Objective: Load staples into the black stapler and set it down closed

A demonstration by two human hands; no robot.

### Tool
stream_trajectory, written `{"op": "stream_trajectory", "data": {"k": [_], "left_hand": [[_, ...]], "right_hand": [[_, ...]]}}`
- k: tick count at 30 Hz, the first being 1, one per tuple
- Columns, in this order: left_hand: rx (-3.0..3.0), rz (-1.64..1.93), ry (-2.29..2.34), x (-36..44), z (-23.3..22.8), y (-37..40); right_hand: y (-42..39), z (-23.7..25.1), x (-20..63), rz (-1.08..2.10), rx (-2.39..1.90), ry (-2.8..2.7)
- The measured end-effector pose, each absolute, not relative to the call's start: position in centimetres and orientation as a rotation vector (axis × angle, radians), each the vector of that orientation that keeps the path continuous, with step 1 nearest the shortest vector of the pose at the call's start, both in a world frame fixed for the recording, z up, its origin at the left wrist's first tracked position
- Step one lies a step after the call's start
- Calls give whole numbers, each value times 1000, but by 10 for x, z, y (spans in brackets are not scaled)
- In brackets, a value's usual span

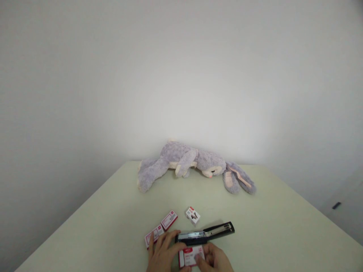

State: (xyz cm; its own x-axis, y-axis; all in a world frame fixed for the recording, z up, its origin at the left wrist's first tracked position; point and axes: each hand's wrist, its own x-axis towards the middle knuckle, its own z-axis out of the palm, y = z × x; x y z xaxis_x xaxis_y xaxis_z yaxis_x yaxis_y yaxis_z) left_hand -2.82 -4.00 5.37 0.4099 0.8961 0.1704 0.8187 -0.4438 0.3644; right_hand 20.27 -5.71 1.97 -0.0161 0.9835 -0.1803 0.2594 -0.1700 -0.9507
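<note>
A red-and-white staple box (187,258) lies flat at the near edge of the view, with both hands on it. My left hand (162,255) has its index finger and thumb at the box's left end, while its other fingers spread forward. One of those fingers rests over a pink-edged box (154,235), and another reaches the stapler's left end. My right hand (215,260) grips the right end, thumb on top and fingers curled at the side. Just beyond the staple box lies a black stapler (205,235), swung wide open with its metal rail showing.
A second pink-edged box (169,220) touches the first one. Behind the stapler sits a small white box (193,215) with a dark picture on it. A lavender plush rabbit (181,155) lies along the table's (113,211) far edge, against the wall (181,75).
</note>
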Motion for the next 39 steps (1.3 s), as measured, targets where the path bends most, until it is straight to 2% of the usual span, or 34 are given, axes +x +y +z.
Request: {"op": "stream_trajectory", "data": {"k": [9, 16, 22, 27, 34, 39], "left_hand": [[2442, 453, 1440, -35, 51, -41], [2687, 644, 1454, -38, 34, -42], [2750, 657, 1375, -43, 41, -40], [2678, 620, 1320, -39, 49, -38], [2680, 678, 1318, -34, 48, -35], [2609, 651, 1324, -34, 42, -35]], "right_hand": [[-63, 36, 229, 1068, -1667, -1478], [-65, 61, 214, 828, -1715, -1592], [-64, 67, 209, 856, -1774, -1684], [-60, 75, 195, 833, -1640, -1704], [-44, 60, 161, 1249, -1341, -1276], [-41, 69, 146, 1054, -1375, -1463]]}}
